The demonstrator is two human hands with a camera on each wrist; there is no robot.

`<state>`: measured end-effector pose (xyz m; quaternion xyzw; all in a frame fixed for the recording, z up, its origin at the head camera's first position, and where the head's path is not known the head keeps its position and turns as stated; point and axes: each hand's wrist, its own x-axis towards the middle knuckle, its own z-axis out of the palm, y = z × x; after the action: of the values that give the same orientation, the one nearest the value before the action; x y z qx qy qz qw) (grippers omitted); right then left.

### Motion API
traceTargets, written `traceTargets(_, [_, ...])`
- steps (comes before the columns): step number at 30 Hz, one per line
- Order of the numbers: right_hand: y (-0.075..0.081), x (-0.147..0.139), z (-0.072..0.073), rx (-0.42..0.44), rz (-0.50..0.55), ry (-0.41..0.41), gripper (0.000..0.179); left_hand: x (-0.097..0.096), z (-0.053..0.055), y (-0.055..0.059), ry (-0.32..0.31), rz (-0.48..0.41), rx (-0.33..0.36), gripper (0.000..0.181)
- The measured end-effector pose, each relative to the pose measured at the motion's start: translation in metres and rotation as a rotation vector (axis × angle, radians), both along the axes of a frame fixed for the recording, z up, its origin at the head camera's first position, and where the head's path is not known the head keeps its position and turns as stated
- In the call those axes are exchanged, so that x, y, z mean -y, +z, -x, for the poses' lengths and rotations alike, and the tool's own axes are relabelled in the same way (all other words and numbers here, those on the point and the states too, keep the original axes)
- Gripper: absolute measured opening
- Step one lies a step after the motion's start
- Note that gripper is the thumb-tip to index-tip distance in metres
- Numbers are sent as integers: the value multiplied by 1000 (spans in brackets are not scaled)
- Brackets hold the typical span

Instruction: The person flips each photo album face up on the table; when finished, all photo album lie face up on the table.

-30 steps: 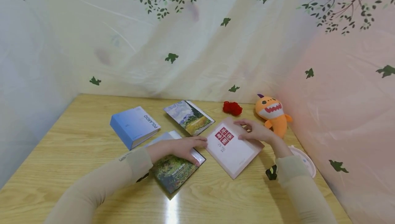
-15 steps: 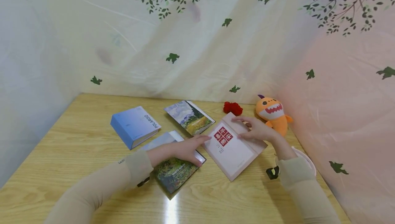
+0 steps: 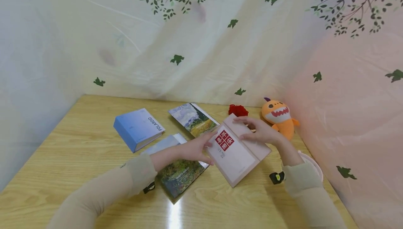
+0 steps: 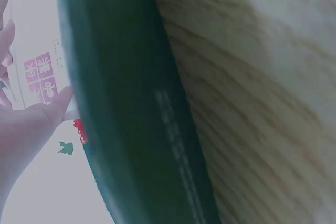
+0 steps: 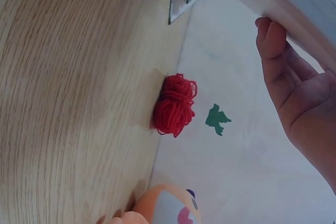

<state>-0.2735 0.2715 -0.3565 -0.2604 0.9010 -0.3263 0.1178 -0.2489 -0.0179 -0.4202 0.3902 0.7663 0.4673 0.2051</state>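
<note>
A pale pink book [image 3: 236, 160] with a red square of characters on its cover is tilted up from the table. My left hand [image 3: 195, 148] holds its left edge, its thumb lying along the book in the left wrist view. At the upper right edge my right hand [image 3: 261, 131] grips the book, fingertips bent against the edge in the right wrist view. Beneath my left hand lies a photo album [image 3: 181, 178] with a garden painting on its cover. A dark green surface [image 4: 126, 98] fills much of the left wrist view.
A thick blue POLAROID album [image 3: 138, 127] lies at left, and a landscape-covered album [image 3: 192, 118] behind my left hand. Red yarn [image 3: 238, 110] and an orange shark plush [image 3: 278, 117] sit at the back right. A pale round object [image 3: 315, 166] is partly behind the right sleeve.
The pink book has tipped up, exposing more of its side, and shifted slightly left. My left hand has moved right onto its edge; the right hand has stayed on it.
</note>
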Motion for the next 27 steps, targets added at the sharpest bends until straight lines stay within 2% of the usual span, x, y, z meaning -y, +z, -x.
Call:
traceTargets(5, [3,2,-3,20,57,20,60,-2,-2,3,38,-89,22,111])
traceTargets(13, [8,10,-8,71,148,74,60,1,-2,11,115,-109,112,101])
traceTargets(20, [7,18,-15,141,245,125,59,7,-1,22,191,-96,124,99])
traceTargets(27, [4,22,-19,202,297,137,62,11,-5,30,230,-131,110,100])
